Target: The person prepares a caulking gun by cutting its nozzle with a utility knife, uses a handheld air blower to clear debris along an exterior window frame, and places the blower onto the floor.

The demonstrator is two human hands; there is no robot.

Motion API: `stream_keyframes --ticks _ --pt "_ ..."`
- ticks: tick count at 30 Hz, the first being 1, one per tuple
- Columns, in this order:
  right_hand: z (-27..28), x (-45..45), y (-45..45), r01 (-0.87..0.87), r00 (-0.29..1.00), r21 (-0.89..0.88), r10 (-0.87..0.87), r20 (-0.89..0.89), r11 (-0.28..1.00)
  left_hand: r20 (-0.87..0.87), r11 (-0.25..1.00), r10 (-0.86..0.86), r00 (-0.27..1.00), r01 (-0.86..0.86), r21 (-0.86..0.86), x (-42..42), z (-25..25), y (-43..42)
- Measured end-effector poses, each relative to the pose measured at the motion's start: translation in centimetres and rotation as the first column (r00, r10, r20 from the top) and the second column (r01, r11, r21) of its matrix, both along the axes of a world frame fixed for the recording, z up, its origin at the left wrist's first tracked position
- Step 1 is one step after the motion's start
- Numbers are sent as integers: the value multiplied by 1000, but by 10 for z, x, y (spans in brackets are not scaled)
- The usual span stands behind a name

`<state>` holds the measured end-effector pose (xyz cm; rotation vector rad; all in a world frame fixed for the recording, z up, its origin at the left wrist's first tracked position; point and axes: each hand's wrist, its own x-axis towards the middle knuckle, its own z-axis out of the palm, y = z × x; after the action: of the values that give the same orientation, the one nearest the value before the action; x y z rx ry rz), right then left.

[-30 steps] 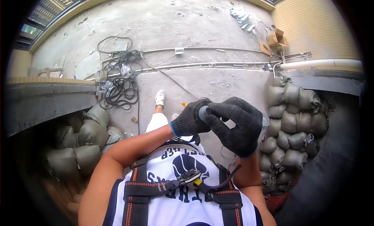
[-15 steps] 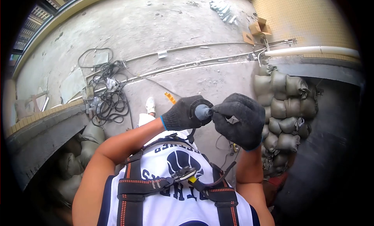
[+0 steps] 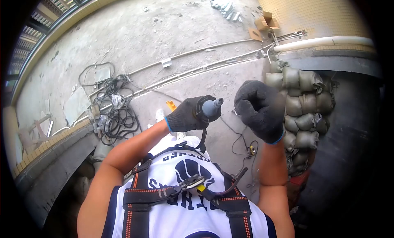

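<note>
My left hand [image 3: 186,116], in a black glove with a blue cuff, is closed around what looks like a caulking gun. Its grey cone-shaped nozzle [image 3: 211,108] sticks out past the fingers, its tip pointing up and right. An orange part [image 3: 171,105] shows on the far side of that hand; the rest of the tool is hidden. My right hand [image 3: 259,111], gloved the same way, is held apart to the right of the nozzle. Its fingers are curled in, and a small pale bit shows at their edge, too small to name.
A tangle of black cable [image 3: 115,111] lies on the concrete floor at left. Stacked sandbags [image 3: 303,102] stand at right beside a dark ledge. Farther off are pipes [image 3: 209,49], an opened cardboard box [image 3: 266,22] and a low wall. A thin cord [image 3: 242,135] lies below my hands.
My right hand has come away from the nozzle tip and moved right. The left hand has shifted slightly left and the nozzle tip is now uncovered. The view has tilted a little.
</note>
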<state>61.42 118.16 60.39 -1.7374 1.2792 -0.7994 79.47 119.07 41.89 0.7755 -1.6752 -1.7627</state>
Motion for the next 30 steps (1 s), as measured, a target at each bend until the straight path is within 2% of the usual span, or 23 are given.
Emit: stream_keyframes --ticks 1,2,3,5,6,8,9,11,12,13,14,15,16,18,20,21,23,24,25,27,29,30 --pt "5 0 -3 81 983 152 -104 153 985 -2 1000 -4 1000 4 -2 1 -2 -3" --pt "11 -2 -5 110 957 253 -171 234 961 -7 1000 2 1000 -2 -15 3 -4 -5" --pt "12 0 -10 154 930 270 -232 286 950 -11 1000 8 1000 -8 -28 4 -6 -7" --pt "14 -9 -18 208 927 215 -262 268 954 -15 999 15 1000 -16 -44 7 -14 -10" --pt "13 -19 -21 221 952 126 -242 189 967 -19 998 25 1000 -26 -62 10 -17 -12" --pt "-25 -67 -23 394 917 -35 -390 80 919 -29 998 44 999 -45 -50 17 -24 -16" --pt "-38 -87 -26 514 858 24 -514 -21 857 -46 997 69 997 -70 -35 22 -25 -19" --pt "-133 -160 -5 416 794 -308 -507 -336 856 93 986 167 982 -166 -14 35 -9 -26" --pt "-185 -202 11 321 713 -434 -516 -474 842 117 984 170 979 -176 41 41 -21 -30" --pt "-199 -213 30 509 718 -245 -565 -407 825 140 977 175 975 -189 96 47 -39 -34" --pt "-212 -224 49 669 684 -52 -641 -347 742 29 943 282 959 -282 174 52 -49 -37" --pt "-211 -218 65 762 541 502 -828 -147 408 -37 932 342 939 -335 137 56 -44 -45" --pt "-227 -241 84 791 438 556 -871 -225 255 -109 915 394 913 -378 138 60 -44 -52" --pt "-273 -267 130 874 319 475 -858 -402 102 -211 874 484 849 -453 177 62 -44 -66" --pt "-317 -262 175 917 293 375 -869 -399 137 -233 825 564 792 -525 212 58 -31 -79" --pt "-336 -255 193 902 292 404 -907 -304 155 -253 807 590 767 -548 220 56 -27 -85" --pt "-342 -240 194 810 184 587 -944 -274 -13 -232 772 630 742 -562 298 50 -26 -100" --pt "-347 -237 189 808 175 589 -950 -259 -12 -207 762 636 744 -563 318 44 -18 -107" --pt "-353 -235 184 747 181 665 -960 -213 -7 -180 752 641 746 -566 338 38 -10 -115" --pt "-367 -231 158 672 175 740 -973 -151 6 -239 773 624 744 -540 335 26 -11 -137" --pt "-383 -224 120 521 296 840 -955 -13 150 -316 753 649 692 -525 396 5 -5 -159" --pt "-390 -216 98 527 342 832 -940 -21 173 -342 753 650 679 -511 415 -6 -3 -173"
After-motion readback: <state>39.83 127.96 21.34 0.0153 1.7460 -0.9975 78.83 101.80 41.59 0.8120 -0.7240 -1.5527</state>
